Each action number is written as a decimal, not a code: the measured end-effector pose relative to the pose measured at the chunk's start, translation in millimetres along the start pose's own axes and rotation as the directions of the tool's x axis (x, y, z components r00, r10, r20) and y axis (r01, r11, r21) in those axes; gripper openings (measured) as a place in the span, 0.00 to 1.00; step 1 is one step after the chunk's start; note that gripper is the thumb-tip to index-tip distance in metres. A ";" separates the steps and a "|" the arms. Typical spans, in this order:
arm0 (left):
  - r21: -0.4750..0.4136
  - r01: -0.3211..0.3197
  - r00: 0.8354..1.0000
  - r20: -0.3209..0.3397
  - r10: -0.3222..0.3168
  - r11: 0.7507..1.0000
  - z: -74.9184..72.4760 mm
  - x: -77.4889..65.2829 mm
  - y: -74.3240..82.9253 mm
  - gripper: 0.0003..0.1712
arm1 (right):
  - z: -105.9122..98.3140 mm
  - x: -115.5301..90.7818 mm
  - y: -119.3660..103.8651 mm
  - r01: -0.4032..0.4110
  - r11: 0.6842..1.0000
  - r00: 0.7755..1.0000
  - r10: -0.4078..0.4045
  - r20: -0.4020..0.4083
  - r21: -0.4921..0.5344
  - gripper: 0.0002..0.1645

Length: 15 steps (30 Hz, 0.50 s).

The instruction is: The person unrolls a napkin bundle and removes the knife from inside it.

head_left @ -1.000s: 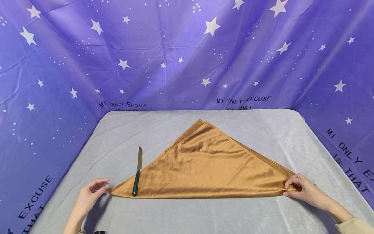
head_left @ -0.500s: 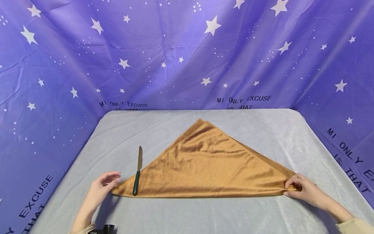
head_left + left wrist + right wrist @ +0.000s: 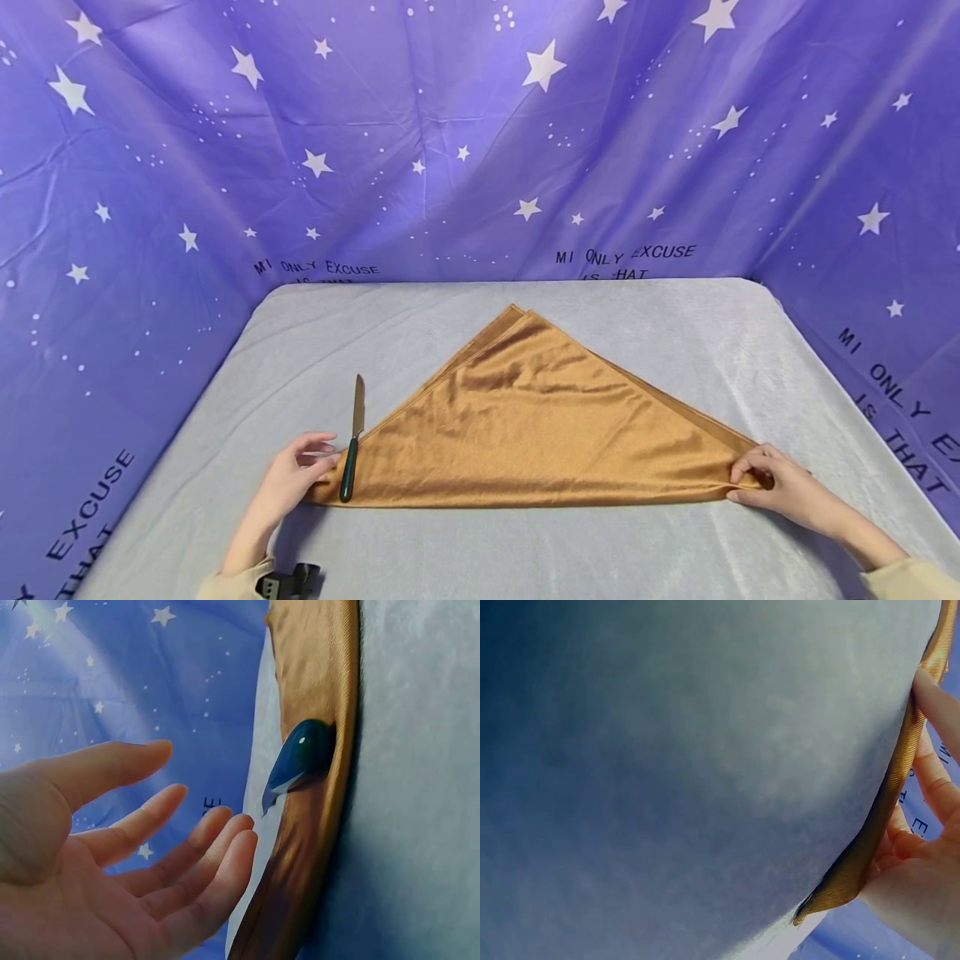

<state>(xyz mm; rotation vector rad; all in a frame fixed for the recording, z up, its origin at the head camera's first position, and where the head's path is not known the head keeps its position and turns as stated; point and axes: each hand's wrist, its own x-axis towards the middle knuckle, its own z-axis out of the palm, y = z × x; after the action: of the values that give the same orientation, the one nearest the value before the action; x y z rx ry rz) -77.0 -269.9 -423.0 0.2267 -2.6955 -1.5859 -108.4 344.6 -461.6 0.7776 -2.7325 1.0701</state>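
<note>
A golden-brown satin cloth lies folded into a triangle, its long folded edge towards me and its point at the back. Over its left end lies a table knife with a dark green handle, blade pointing away and reaching past the cloth. My left hand hovers just left of that handle, fingers loosely bent and thumb apart, holding nothing. In the left wrist view the rounded handle end stands beyond the fingertips. My right hand pinches the cloth's right corner, thumb at the front edge and fingers curled behind it.
A pale grey cover spreads over the table. Purple star-printed curtains with black lettering rise behind it and along both sides. A black wrist camera is strapped at my left sleeve.
My left hand has moved right, from beside the cloth's left tip to over it, close to the knife handle. The right hand, cloth and knife have stayed put.
</note>
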 end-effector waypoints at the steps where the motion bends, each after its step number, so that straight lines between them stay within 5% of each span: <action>1: 0.004 0.010 1.000 0.004 -0.010 1.000 1.3 0.7 0.1 0.20 | 0.1 0.0 -0.2 0.001 1.000 1.000 -0.001 -0.001 0.001 0.20; 15: 0.056 0.084 0.994 0.062 -0.088 0.995 14.5 7.4 -5.3 0.27 | 0.8 -0.8 -0.7 0.027 1.000 0.999 -0.027 -0.019 0.005 0.20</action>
<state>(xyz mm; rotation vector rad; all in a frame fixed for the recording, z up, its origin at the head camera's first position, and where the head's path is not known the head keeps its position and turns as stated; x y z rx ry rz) -84.9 -260.8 -435.2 0.3018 -2.8160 -1.5706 -107.3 343.9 -462.0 0.7978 -2.6969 1.0740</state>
